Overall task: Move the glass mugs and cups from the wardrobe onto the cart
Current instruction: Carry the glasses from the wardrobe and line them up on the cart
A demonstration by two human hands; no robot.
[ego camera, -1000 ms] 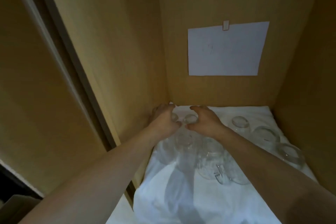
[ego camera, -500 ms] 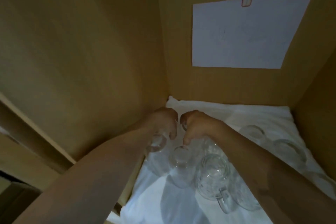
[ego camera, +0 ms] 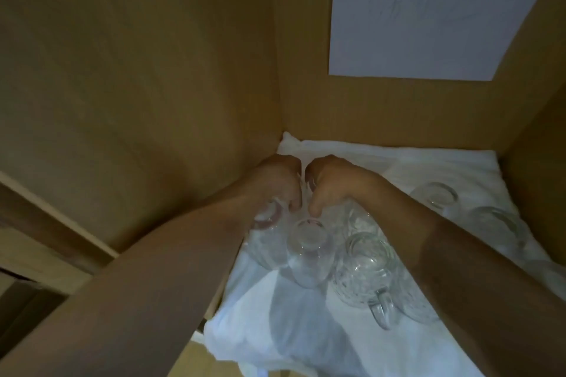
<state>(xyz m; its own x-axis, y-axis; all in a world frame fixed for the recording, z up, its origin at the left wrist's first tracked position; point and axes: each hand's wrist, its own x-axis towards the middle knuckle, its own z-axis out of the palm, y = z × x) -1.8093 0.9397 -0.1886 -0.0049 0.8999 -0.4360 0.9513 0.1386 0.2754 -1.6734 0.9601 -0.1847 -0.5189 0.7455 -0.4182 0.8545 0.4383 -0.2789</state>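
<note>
Head view looks down into the wardrobe (ego camera: 153, 86), where both of the person's hands are reaching to the back left corner of a shelf covered by a white cloth (ego camera: 306, 330). The left hand (ego camera: 277, 182) has its fingers curled downward over a small clear cup (ego camera: 266, 217) that stands against the side wall; it looks like a grip on the rim, though the glass is too transparent to be sure. The right hand (ego camera: 326, 184) is curled the same way just beside it, over the glasses at the back, and what it holds I cannot tell. In front of the hands stand a plain tumbler (ego camera: 307, 251) and a cut-glass mug (ego camera: 366, 269) with its handle toward the camera, packed close together; more cups (ego camera: 438, 199) sit apart on the right. No cart is in sight. The risk, as I judge it, is the crowding: lifting a back glass past the forearms could knock the tumbler or mug over, and the loose, wrinkled cloth could drag and tip its neighbours. Dim light and clear glass make a misjudged grip likely.
</note>
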